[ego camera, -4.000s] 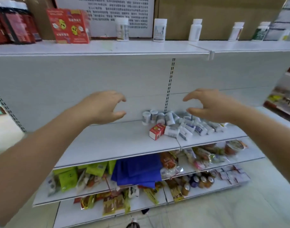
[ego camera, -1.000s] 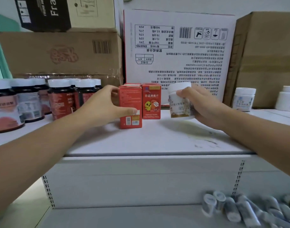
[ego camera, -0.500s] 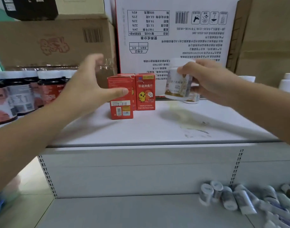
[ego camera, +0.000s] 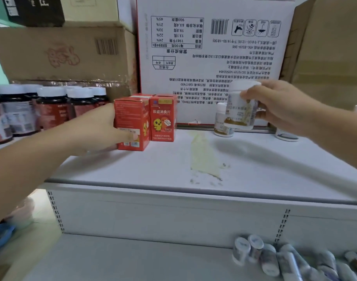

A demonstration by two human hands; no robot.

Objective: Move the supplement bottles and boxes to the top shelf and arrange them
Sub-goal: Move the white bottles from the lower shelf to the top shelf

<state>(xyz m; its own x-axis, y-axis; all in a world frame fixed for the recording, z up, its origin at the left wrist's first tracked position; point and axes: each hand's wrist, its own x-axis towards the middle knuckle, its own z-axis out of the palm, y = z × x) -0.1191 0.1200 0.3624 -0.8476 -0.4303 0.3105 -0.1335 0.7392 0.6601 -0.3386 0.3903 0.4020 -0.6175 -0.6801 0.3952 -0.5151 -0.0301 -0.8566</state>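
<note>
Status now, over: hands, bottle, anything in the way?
Left hand grips nearer red box on top shelf. Right hand holds white bottle above shelf. Small bottle stands just behind.

left grip [ego camera: 96, 130] holds box [ego camera: 133, 118], right grip [ego camera: 281, 106] holds bottle [ego camera: 239, 110]

— What's new with the left hand [ego camera: 92, 132]?
— Half a second ago it hovered open; now it grips the front red box [ego camera: 131, 118], thumb across its face
— The right hand [ego camera: 279, 106]?
— Its white bottle [ego camera: 239, 110], low by the top shelf [ego camera: 153, 169] a second ago, is raised clear
</note>
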